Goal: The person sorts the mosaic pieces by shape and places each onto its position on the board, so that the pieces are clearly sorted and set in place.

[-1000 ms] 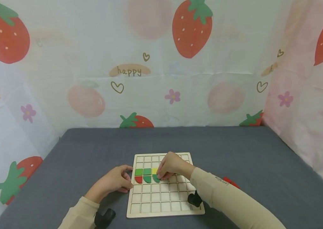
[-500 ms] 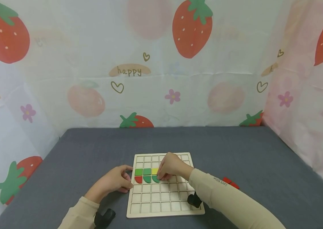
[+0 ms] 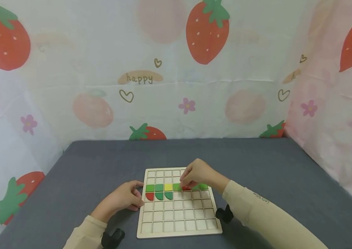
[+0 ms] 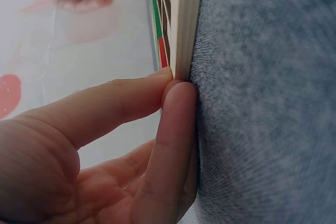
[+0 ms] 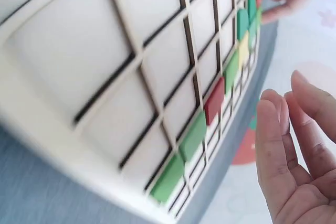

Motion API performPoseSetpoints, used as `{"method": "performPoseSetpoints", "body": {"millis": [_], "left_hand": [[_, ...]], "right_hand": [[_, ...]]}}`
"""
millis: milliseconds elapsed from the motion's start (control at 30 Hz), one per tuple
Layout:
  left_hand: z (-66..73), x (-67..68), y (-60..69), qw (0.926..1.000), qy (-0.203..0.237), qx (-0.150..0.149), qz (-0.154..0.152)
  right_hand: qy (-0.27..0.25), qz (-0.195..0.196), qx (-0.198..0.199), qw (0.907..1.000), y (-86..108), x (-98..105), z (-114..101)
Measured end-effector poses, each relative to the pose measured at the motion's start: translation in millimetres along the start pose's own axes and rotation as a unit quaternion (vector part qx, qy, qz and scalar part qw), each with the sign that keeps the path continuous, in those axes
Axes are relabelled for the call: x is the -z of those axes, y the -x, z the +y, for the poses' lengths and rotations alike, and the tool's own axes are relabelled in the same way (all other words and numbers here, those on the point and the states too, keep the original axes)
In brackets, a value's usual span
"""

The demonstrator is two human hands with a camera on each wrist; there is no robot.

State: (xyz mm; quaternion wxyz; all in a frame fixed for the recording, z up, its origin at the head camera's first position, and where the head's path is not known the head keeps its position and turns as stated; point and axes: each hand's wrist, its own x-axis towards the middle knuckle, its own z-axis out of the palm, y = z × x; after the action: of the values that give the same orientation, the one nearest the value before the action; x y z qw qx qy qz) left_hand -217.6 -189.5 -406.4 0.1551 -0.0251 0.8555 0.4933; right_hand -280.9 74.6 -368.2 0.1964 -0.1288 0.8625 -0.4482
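Observation:
A wooden grid board [image 3: 179, 236] lies on the table. In the head view, one row holds green square tiles [image 3: 150, 188], a yellow tile [image 3: 168, 187] and a red tile [image 3: 186, 188]. Just below sit a red quarter-round tile [image 3: 150, 196] and two green ones, the rightmost being a green quarter-round tile [image 3: 169, 195]. My left hand [image 3: 124, 196] touches the board's left edge with thumb and forefinger. Above the row, my right hand [image 3: 199, 172] hovers with bent fingers; the right wrist view shows no tile between its fingertips [image 5: 268, 116].
A dark grey cloth [image 3: 101, 162] covers the table. Strawberry-print curtains [image 3: 176, 72] stand behind and at both sides. Black wrist straps or mounts show at the left wrist [image 3: 113, 238] and right wrist [image 3: 224, 214].
My right hand has let go of the rightmost green quarter-round tile and risen up and to the right. Red pieces seen earlier on the table are hidden by the right sleeve. The left hand stays put.

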Motion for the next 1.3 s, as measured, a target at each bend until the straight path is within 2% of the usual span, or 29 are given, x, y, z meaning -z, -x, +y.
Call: {"method": "performPoseSetpoints", "body": {"millis": [233, 700, 833, 1000, 1300], "left_hand": [[-0.2, 0.6, 0.0, 1.0000, -0.002, -0.001, -0.005], [0.4, 1.2, 0.7, 0.9999, 0.002, 0.003, -0.012], [-0.7, 2.0, -0.2, 0.9998, 0.005, 0.004, -0.018], [-1.3, 1.2, -1.0, 0.9999, -0.001, 0.005, -0.010], [-1.7, 1.7, -0.3, 0.9998, 0.006, -0.004, -0.016]], "right_hand": [[0.007, 0.010, -0.007, 0.9999, 16.6, 29.0, 13.4], [0.007, 0.044, -0.045, 0.9980, 44.8, 68.8, 40.7], [0.015, 0.049, -0.056, 0.9971, 52.5, 77.3, 49.1], [0.030, 0.058, -0.076, 0.9949, 59.5, 85.4, 60.5], [0.034, 0.065, -0.081, 0.9941, 70.0, 98.4, 84.0]]}}
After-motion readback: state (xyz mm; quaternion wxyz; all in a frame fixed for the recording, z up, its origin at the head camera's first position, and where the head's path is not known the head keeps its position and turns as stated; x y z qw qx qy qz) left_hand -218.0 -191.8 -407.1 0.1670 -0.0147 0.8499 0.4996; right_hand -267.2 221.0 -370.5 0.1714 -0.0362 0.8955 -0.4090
